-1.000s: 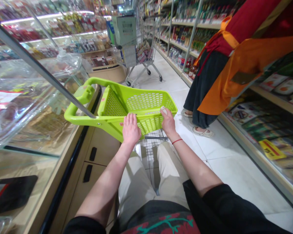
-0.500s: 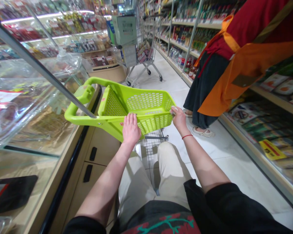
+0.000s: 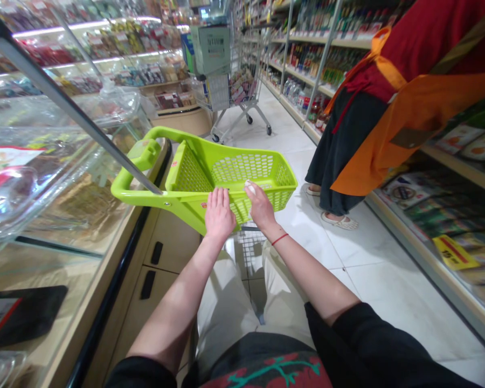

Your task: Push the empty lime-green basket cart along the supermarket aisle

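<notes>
Head view, looking forward and down along a supermarket aisle. A lime-green perforated plastic basket (image 3: 246,170) sits on a wire trolley frame (image 3: 248,248) directly in front of the person, tilted, with its looped handle (image 3: 123,186) just beside the edge of a glass display surface (image 3: 44,183). The left hand (image 3: 219,215) lies palm down, fingers spread, on the near rim of the basket: the grip is released, the hand resting on the rim. The right hand (image 3: 261,207) is just beside it, with the fingertips (image 3: 253,195) drawn together around a small white object (image 3: 249,187) over the near rim; the grip is closed on this object, whose kind is too small to tell. A red wrist cord (image 3: 280,238) circles the right wrist. The person's beige trousers (image 3: 226,318) show below the arms.

To the left, packaged foods lie behind the glass of the surface, above beige cabinet fronts (image 3: 161,269). To the right, a person in a red top and orange apron (image 3: 404,118) stands on the white tile floor (image 3: 372,269) beside a stocked shelf (image 3: 461,161) bearing a yellow price tag (image 3: 455,252). A second shopping trolley (image 3: 242,91), loaded with a green box (image 3: 210,49), stands farther along the aisle.
</notes>
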Available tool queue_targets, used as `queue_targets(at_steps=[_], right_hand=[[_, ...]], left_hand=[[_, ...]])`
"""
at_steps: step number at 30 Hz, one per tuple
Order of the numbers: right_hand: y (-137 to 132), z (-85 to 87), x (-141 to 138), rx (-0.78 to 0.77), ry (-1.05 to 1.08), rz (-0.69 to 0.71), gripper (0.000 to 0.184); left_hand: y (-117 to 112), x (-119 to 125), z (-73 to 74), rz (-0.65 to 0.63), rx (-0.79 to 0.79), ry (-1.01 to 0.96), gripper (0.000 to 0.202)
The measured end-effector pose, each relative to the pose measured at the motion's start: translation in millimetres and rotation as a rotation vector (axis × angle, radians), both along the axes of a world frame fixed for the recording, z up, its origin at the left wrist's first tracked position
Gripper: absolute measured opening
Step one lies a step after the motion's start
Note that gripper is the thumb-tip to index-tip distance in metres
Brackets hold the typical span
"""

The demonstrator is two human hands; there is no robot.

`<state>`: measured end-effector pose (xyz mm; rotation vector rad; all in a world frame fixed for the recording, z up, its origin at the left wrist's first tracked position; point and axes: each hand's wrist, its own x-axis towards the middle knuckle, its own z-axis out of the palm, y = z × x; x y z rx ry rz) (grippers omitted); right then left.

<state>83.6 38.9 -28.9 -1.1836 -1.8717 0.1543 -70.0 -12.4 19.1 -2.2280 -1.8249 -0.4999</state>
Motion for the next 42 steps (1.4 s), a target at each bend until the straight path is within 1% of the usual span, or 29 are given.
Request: queue_targets(at_steps=[2,4,8,10,12,13,15,18,19,21,24,26,28,30,32,35,38,40,42], right_hand=[[1,1.9,9,-0.021,-0.016,0.003,0.052],[4,0.9,29,-0.042,-0.013,-0.026,0.048],[16,-6.1,82,-0.094,0.014,-0.175,0.048],[22,-10.0,105,-0.126,0.05,-0.249,0.044],[27,-13.0,119,-0.138,0.084,-0.299,0.043],[29,-14.1,121,-0.138,0.098,-0.314,0.044],[29,-15.2,117,-0.135,0.121,-0.34,0.048],[24,-13.5,87,-0.145,0.131,-0.333,0.052],[21,-11.9,73,-0.149,0.122,-0.305,0.052],[15,-7.2,42,-0.137,0.093,-0.197,0.051],[6,1.0,2,-0.065,0.044,-0.066,0.047],[3,4.7,-13,-0.016,0.01,-0.022,0.048],[2,5.2,-13,0.011,-0.016,-0.001,0.05],[4,2.3,2,0.013,-0.028,-0.003,0.05],[8,-3.2,27,-0.001,-0.023,-0.042,0.051],[17,-12.8,74,-0.026,0.005,-0.161,0.055],[26,-20.3,111,-0.044,0.067,-0.277,0.05],[30,-23.3,123,-0.049,0.105,-0.319,0.048],[31,-24.7,123,-0.048,0.128,-0.334,0.05]], left_hand=[[0,-1,-0.1,-0.006,0.004,0.007,0.071],[-1,-1,-0.1,-0.008,0.004,0.012,0.072],[0,-1,-0.4,-0.003,0.0,0.024,0.072],[0,-1,-1.0,0.002,0.003,0.035,0.072],[1,-1,-2.1,0.004,0.008,0.034,0.073],[1,-1,-2.7,0.003,0.01,0.028,0.073],[2,-1,-3.9,-0.001,0.011,0.01,0.074],[2,-1,-5.0,-0.006,0.01,-0.008,0.075],[1,-1,-4.9,-0.008,0.012,-0.011,0.075],[1,-1,-4.1,-0.011,0.018,-0.014,0.075],[-1,0,-1.9,-0.01,0.026,-0.001,0.074],[-1,0,-0.5,-0.007,0.026,0.016,0.073],[-2,0,0.2,-0.005,0.02,0.022,0.073],[-2,-1,0.3,-0.007,0.014,0.01,0.074],[-1,-1,-0.1,-0.008,0.013,0.0,0.074],[-1,-2,-0.9,-0.008,0.016,0.006,0.074],[-1,-1,-1.1,-0.008,0.015,0.008,0.073],[-1,-1,-0.9,-0.006,0.015,0.005,0.073],[-1,-1,-0.4,-0.008,0.01,0.001,0.074]])
